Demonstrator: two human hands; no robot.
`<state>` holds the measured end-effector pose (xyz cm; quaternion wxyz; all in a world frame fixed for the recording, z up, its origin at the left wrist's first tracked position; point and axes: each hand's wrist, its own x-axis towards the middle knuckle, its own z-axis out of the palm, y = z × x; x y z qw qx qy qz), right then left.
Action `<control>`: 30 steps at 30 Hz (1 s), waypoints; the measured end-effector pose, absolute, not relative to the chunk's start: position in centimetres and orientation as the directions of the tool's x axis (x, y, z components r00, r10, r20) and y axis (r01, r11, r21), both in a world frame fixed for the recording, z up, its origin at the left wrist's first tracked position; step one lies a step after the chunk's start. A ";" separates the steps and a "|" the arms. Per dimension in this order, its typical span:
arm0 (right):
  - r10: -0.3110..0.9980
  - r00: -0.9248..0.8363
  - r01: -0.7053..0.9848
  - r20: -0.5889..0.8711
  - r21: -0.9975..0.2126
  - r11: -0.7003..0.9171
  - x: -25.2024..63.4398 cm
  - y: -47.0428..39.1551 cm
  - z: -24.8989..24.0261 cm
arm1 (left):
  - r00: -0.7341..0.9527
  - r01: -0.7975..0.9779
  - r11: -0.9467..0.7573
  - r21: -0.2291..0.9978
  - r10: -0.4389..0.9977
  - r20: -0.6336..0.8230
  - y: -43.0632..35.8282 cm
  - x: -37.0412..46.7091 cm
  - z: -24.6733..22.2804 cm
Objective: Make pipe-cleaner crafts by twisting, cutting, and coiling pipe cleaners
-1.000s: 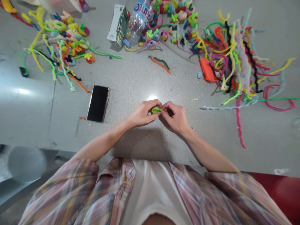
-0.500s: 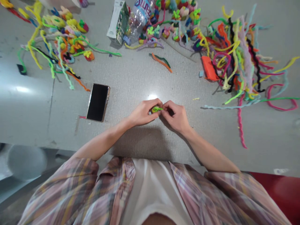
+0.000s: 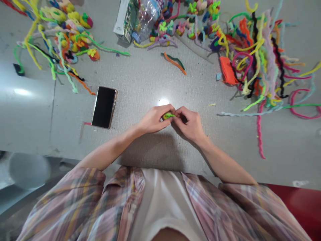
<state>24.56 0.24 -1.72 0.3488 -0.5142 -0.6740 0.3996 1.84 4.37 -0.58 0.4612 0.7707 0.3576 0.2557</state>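
Note:
My left hand (image 3: pixel 156 118) is closed around a small yellow-green piece of fuzzy craft work (image 3: pixel 167 115) that looks made of pipe cleaner. Part of this piece is hidden by the fingers. My right hand (image 3: pixel 189 123) meets the left one, its thumb and index finger pinching the piece's bright green end. Beyond both hands, an orange pipe cleaner (image 3: pixel 177 64) and a dark green pipe cleaner (image 3: pixel 177 60) lie crossed on the grey table (image 3: pixel 140 80).
A phone (image 3: pixel 104 107) lies left of my hands. Finished fuzzy pieces (image 3: pixel 72 36) and loose strands are heaped far left. At the back stand a carton (image 3: pixel 125 25) and a plastic bottle (image 3: pixel 145 23). Right lie many pipe cleaners (image 3: pixel 268 63) and an orange comb-like item (image 3: pixel 227 71).
The camera view has shifted slightly, so the table items sit a little differently in frame. Both hands keep the same hold on the yellow-green piece.

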 end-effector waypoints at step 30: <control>0.971 -0.233 0.420 0.061 -0.894 0.157 24.5 0.2 -1.3 | 0.608 0.316 -0.330 0.889 0.790 0.077 4.3 1.8 -0.8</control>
